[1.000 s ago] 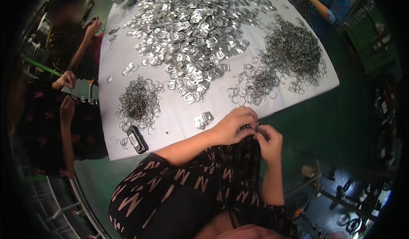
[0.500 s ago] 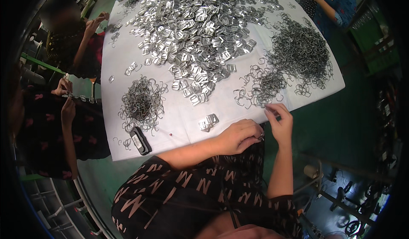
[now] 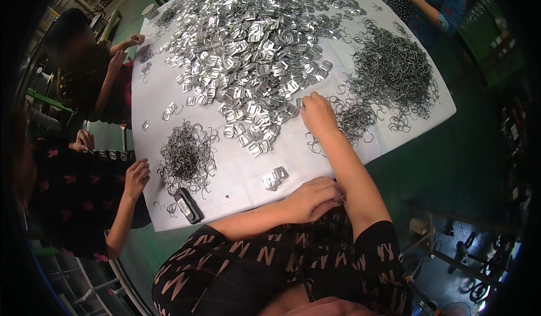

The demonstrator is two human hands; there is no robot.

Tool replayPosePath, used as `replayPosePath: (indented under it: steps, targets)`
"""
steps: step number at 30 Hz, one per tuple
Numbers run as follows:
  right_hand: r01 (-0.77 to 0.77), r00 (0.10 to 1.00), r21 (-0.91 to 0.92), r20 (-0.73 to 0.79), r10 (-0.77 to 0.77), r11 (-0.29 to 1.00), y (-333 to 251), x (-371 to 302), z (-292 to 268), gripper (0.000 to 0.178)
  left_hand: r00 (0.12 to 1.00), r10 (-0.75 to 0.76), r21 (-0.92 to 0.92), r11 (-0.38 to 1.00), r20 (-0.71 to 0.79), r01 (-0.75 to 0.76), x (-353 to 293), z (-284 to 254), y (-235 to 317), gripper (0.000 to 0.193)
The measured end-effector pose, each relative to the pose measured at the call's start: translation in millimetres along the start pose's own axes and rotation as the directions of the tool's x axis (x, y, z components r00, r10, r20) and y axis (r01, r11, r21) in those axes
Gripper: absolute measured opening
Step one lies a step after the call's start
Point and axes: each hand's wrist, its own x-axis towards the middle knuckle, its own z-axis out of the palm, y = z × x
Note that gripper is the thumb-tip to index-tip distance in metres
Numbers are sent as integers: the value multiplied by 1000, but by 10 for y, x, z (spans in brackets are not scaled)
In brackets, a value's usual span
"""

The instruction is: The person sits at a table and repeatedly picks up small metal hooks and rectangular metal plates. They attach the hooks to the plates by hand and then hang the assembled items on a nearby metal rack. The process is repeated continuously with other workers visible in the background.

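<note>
As the right hand (image 3: pixel 318 115) rested beside silver buckles (image 3: pixel 256 51) heaped on the white-covered desk (image 3: pixel 239 172), its grip impossible to tell, the left hand (image 3: pixel 313 200), apart, pinched a small metal piece (image 3: pixel 342 198) by the near edge. Green floor (image 3: pixel 417 167) showed beyond.

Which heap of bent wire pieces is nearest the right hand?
The loose heap just right of the right hand; the large heap and left-side heap lie farther away.

Silver buckles (image 3: pixel 248 45), flat, slotted and shiny, lie in a broad, jumbled heap on the white surface (image 3: pixel 242 172), with a small overlapping cluster (image 3: pixel 275 178) apart near the front edge. Gray wire hooks (image 3: pixel 394 68) (thin, open curves) lie tangled to the heap's left and right.
</note>
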Motion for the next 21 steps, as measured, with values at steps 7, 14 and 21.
replayPosePath:
  steps: [7, 14, 21]
  targets:
    - [67, 996, -11, 56, -66, 998, -113, -63, -210, 33, 1000, 13, 23, 1000, 7, -13, 117, 3, 37, 14]
    - [-90, 993, 74, 84, 84, 993, -206, 20, -192, 14, 999, -36, 58, 998, -4, 36, 80, -50, 99, 13]
    - [-36, 994, 43, 109, 31, 998, -110, -35, -169, 13, 999, -33, 52, 998, 3, 33, 127, -29, 124, 14]
